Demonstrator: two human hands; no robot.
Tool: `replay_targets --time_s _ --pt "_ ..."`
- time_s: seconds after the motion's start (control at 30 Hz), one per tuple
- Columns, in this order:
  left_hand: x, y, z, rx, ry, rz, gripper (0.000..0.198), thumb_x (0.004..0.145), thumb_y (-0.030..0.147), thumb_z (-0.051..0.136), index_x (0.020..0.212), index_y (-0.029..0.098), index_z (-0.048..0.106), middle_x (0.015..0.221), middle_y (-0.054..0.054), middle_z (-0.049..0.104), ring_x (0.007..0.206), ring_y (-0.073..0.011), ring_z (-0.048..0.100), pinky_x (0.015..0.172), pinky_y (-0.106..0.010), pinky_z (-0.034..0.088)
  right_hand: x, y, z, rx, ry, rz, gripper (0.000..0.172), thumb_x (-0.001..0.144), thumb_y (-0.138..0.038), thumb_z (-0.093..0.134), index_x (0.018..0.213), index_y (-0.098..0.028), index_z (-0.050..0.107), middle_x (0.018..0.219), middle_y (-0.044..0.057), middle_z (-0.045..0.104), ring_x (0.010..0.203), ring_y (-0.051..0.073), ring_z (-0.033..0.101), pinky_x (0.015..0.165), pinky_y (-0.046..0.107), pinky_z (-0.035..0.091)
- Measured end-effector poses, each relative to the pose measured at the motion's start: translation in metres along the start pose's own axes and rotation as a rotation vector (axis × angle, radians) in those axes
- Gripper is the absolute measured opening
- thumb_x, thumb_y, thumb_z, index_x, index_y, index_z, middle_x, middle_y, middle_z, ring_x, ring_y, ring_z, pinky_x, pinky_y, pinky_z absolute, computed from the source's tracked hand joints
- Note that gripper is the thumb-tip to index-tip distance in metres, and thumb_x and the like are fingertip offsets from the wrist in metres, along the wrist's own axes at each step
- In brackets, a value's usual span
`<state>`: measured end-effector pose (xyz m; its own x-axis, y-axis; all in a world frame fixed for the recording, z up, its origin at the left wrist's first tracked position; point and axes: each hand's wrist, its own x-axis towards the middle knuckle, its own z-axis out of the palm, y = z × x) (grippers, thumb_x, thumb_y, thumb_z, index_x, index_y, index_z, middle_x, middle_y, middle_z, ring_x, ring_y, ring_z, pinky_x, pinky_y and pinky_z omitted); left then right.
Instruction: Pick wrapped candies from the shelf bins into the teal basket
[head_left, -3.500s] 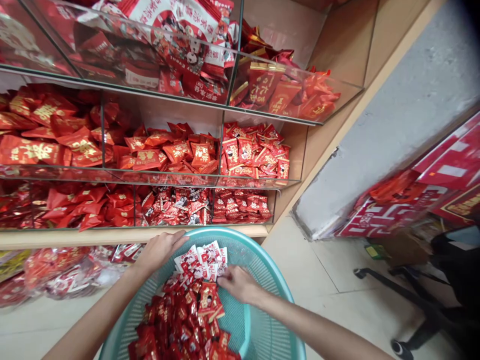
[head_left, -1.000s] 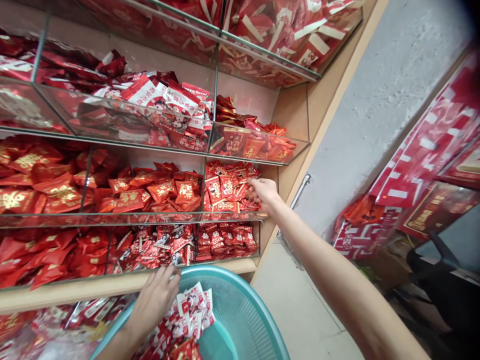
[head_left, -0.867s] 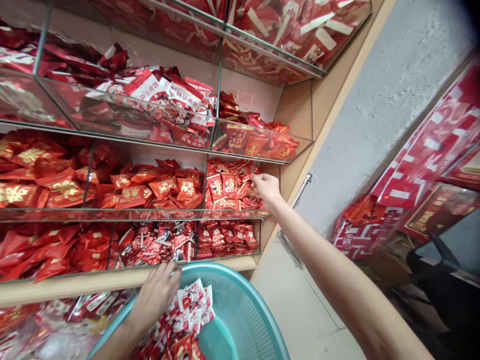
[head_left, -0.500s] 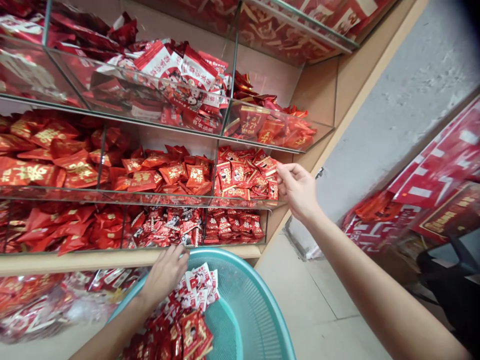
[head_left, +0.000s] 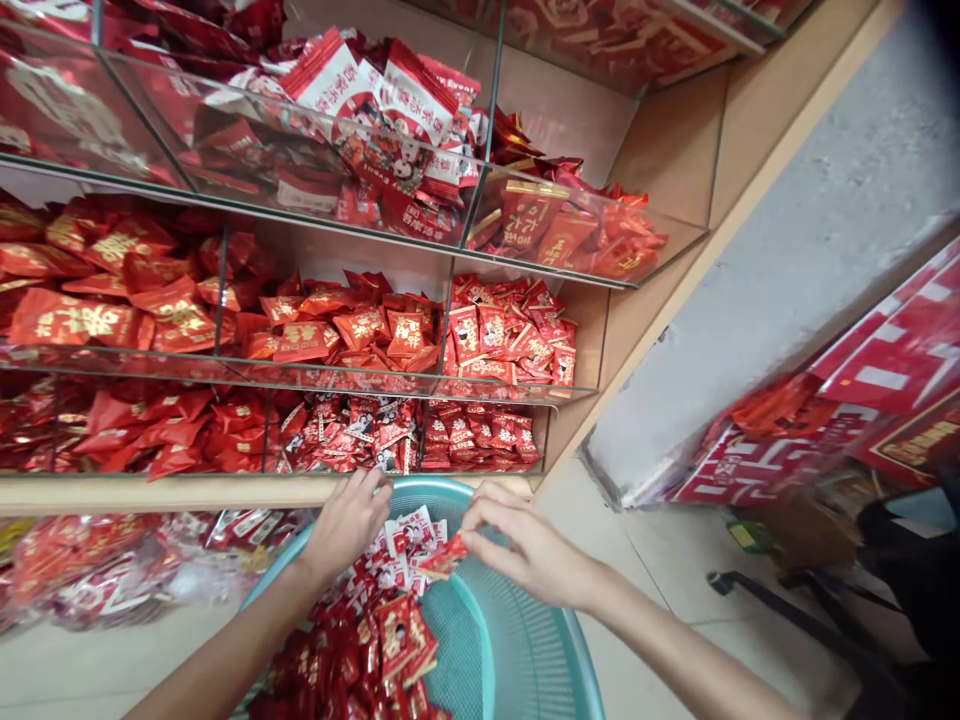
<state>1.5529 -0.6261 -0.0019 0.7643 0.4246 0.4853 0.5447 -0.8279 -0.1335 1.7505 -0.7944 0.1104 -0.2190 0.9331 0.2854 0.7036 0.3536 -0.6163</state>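
Note:
My right hand (head_left: 517, 540) is over a teal plastic basket (head_left: 581, 650), its thumb and fingers pinching a small red packet (head_left: 444, 557). My left hand (head_left: 351, 518) is at the basket's far rim, fingers curled down over it; the fingertips are partly hidden. Inside the basket lie several dark red packets (head_left: 337, 655), some white and red packets (head_left: 409, 535), and a few flat red packets with gold print (head_left: 401, 630). Behind the rim, small red packets (head_left: 499, 335) fill a clear-fronted shelf compartment.
A wooden shelf (head_left: 300, 492) with glass dividers holds rows of red packets. Bagged packets (head_left: 97, 570) lie beneath it on the left. At right are a grey wall (head_left: 750, 240), stacked red packaging (head_left: 780, 455) and a dark chair-like base (head_left: 787, 610) on the tiled floor.
My right hand has come down and left from the middle shelf compartment to over the basket, carrying a red packet. My left hand stays at the rim. The view has shifted slightly.

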Motion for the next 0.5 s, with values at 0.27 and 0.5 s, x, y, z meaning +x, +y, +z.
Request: replay_targets --time_s 0.27,0.5 --pt "-0.001 0.0 -0.001 0.019 0.026 0.002 0.013 0.085 0.017 0.046 0.087 0.018 0.059 0.093 -0.005 0.056 0.085 -0.0198 0.046 0.073 -0.032 0.037 0.019 0.061 0.11 0.638 -0.219 0.319 0.027 0.085 -0.044 0.053 0.082 -0.017 0.053 0.063 -0.005 0.047 0.055 0.008 0.044 0.053 0.021 0.039" --pt "-0.002 -0.001 0.003 -0.002 0.027 0.005 0.015 0.085 0.017 0.046 0.092 0.017 0.059 0.097 -0.006 0.056 0.086 -0.0198 0.046 0.075 -0.032 0.037 0.036 0.065 0.145 0.04 -0.35 0.156 0.013 0.085 -0.028 0.056 0.084 -0.019 0.064 0.072 -0.002 0.065 0.068 0.011 0.058 0.062 0.02 0.04"
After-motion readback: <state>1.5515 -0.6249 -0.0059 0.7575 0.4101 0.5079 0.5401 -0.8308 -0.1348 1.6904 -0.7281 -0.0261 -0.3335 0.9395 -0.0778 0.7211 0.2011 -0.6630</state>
